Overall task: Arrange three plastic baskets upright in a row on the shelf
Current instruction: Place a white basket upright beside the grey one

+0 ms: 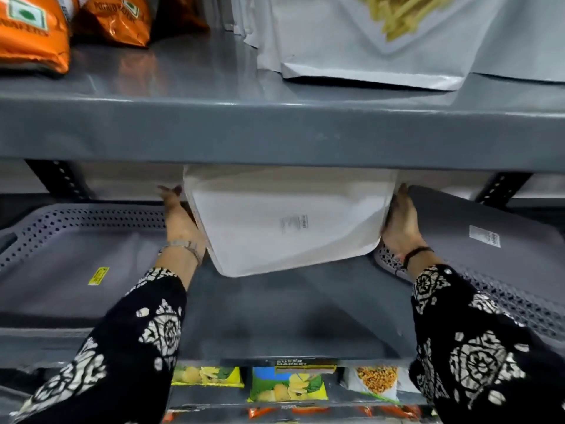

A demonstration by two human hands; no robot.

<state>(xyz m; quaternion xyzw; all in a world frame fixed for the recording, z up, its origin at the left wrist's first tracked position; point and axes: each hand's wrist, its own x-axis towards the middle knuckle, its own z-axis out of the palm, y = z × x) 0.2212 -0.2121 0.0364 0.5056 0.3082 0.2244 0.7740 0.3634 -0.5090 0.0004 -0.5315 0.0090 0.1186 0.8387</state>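
A white plastic basket (287,221) is tipped on the middle shelf (290,319), its base with a small label facing me and its top hidden under the shelf above. My left hand (179,218) grips its left side and my right hand (402,221) grips its right side. To the left, a grey perforated basket (70,270) with a yellow sticker lies on its side. On the right, another grey perforated basket (489,240) lies tilted, base with a white label toward me.
The grey upper shelf (275,133) overhangs the baskets and carries orange snack bags (33,32) and white pouches (367,41). Below the middle shelf's front edge stand several yellow and green snack packets (287,384). Black slotted uprights (58,179) flank the bay.
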